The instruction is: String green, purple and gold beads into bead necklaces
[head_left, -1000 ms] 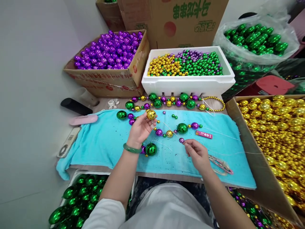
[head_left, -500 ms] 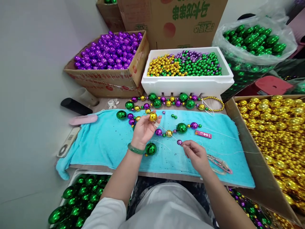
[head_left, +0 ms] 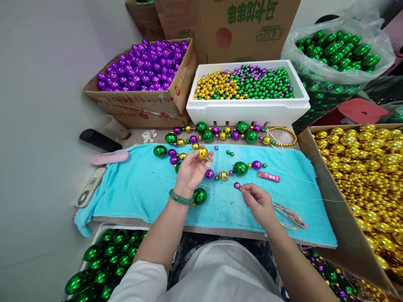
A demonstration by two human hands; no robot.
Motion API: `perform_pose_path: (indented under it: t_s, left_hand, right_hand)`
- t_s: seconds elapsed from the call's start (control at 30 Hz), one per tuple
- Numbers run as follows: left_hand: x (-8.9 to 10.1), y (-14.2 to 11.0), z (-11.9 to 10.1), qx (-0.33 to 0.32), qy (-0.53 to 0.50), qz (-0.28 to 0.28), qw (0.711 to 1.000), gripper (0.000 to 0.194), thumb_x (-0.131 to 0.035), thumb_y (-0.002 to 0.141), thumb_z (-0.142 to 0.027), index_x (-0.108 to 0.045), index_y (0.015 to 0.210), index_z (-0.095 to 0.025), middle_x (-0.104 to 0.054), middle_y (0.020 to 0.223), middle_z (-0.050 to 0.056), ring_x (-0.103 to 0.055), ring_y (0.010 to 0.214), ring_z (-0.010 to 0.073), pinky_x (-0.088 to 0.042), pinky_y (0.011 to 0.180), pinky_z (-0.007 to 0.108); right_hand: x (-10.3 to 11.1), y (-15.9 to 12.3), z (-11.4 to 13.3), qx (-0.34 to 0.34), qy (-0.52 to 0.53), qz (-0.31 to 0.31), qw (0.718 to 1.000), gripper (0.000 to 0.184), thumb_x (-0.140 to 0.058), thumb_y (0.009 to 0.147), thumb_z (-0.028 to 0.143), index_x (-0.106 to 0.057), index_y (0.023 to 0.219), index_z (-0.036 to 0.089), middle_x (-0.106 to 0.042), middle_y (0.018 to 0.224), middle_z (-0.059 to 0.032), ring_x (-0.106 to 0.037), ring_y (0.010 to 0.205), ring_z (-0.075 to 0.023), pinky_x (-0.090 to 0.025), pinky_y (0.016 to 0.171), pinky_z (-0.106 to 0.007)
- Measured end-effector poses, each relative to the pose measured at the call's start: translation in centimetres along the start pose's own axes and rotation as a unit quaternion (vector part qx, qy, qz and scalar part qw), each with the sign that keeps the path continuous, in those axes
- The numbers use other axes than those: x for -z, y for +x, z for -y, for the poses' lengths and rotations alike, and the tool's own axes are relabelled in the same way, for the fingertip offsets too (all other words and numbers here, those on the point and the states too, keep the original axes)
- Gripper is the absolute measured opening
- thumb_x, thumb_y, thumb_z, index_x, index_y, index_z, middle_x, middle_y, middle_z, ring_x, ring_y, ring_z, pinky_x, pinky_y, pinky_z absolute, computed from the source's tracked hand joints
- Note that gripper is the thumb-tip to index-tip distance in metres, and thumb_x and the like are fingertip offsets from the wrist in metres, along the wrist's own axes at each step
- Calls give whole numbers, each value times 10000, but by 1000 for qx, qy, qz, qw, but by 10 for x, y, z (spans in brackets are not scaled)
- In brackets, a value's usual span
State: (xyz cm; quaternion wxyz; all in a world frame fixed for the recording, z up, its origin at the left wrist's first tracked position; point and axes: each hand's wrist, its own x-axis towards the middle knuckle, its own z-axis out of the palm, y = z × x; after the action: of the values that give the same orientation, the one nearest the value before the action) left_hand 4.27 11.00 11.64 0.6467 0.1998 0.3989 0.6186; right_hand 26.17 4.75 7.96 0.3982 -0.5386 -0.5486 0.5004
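Note:
My left hand (head_left: 192,170) pinches a shiny gold bead (head_left: 202,153) between thumb and fingers, above the turquoise towel (head_left: 126,188). My right hand (head_left: 257,202) is closed at the fingertips on a thin needle (head_left: 220,169), whose far end meets the gold bead; whether it has passed inside I cannot tell. A small purple bead (head_left: 237,185) sits on the needle just by my right fingertips. Behind the hands lies a part-strung row with a large green bead (head_left: 240,168). Another green bead (head_left: 199,196) rests beside my left wrist, partly covered by it.
A finished-looking bead garland (head_left: 208,136) lies along the back. Beyond it stand a box of purple beads (head_left: 132,105) and a white foam box (head_left: 248,112). Gold beads fill a carton (head_left: 355,167) at right. Thread snips (head_left: 291,216) and a pink packet (head_left: 268,176) lie on the towel.
My left hand has moved slightly right and turned the gold bead toward the needle. My right hand has shifted a little left, and the needle tip now meets the gold bead.

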Motion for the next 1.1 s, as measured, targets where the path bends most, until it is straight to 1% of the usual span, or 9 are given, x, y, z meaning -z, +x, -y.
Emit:
perform_pose_path:
  t_s: [0.2, 0.47, 0.7, 0.8, 0.87, 0.93, 0.97, 1.03, 1.1]
  left_hand:
    - [-4, -9, 12, -54, 42, 32, 997, 370, -729, 680, -170, -641, 1036, -222, -650, 979, 9, -639, 994, 157, -480, 937, 315]
    - [-7, -16, 18, -73, 79, 57, 993, 402, -775, 668, -186, -647, 1047, -224, -674, 1030, 36, -619, 1114, 201, -454, 956, 308]
    - [-9, -19, 24, -43, 100, 77, 991, 398, -794, 670, -205, -648, 1039, -230, -669, 1009, 30, -643, 1041, 194, -483, 888, 297]
    - [-10, -19, 23, 9, 167, 151, 974, 478, -816, 654, -218, -648, 1101, -241, -649, 1075, 48, -646, 1003, 208, -501, 846, 313]
    - [-10, -13, 19, 47, 260, 228, 937, 568, -827, 641, -238, -641, 1177, -262, -609, 1194, 73, -626, 1048, 243, -515, 829, 335]
    - [-11, 2, 13, 23, 402, 256, 879, 548, -809, 667, -258, -655, 1193, -269, -582, 1249, 88, -596, 1097, 277, -515, 845, 365]
    - [-12, 12, 12, -18, 481, 242, 842, 478, -781, 701, -255, -675, 1167, -258, -589, 1236, 94, -583, 1112, 289, -503, 878, 388]
    - [-16, 38, 14, -114, 623, 184, 752, 319, -687, 782, -205, -712, 1100, -215, -625, 1161, 112, -565, 1119, 308, -444, 977, 444]
    - [-22, 65, 22, -164, 716, 151, 662, 295, -588, 821, -125, -719, 1082, -170, -645, 1129, 136, -556, 1122, 325, -389, 1034, 480]
  right_hand:
    - [-1, 2, -6, -12, 10, -4, 1000, 260, -572, 807, 413, -646, 792, 164, -461, 536, 30, -405, 479, -98, -324, 453, -228]
    - [2, 6, -20, -7, 33, -22, 999, 262, -598, 793, 427, -655, 788, 172, -487, 529, 26, -439, 482, -106, -359, 462, -234]
    - [2, 8, -18, -28, 72, -15, 997, 265, -626, 766, 441, -630, 765, 176, -473, 500, 36, -428, 450, -99, -347, 441, -229]
    - [2, 9, -17, -30, 86, -20, 996, 265, -638, 760, 441, -623, 771, 176, -480, 502, 38, -427, 449, -96, -345, 440, -226]
    - [5, 9, -17, -31, 105, -30, 994, 269, -635, 766, 446, -615, 782, 179, -482, 509, 39, -424, 450, -93, -339, 435, -223]
    - [10, 10, -17, -32, 125, -50, 990, 268, -631, 776, 449, -604, 795, 183, -488, 527, 38, -426, 458, -92, -332, 428, -220]
    - [13, 11, -18, -31, 134, -62, 989, 266, -634, 779, 448, -598, 801, 185, -491, 535, 38, -426, 461, -91, -328, 424, -217]
    - [19, 12, -18, -30, 148, -88, 985, 262, -647, 777, 441, -591, 811, 187, -493, 543, 39, -421, 460, -88, -317, 414, -212]
    - [24, 12, -19, -26, 160, -105, 981, 258, -657, 776, 433, -590, 820, 187, -496, 544, 40, -419, 457, -85, -307, 407, -207]
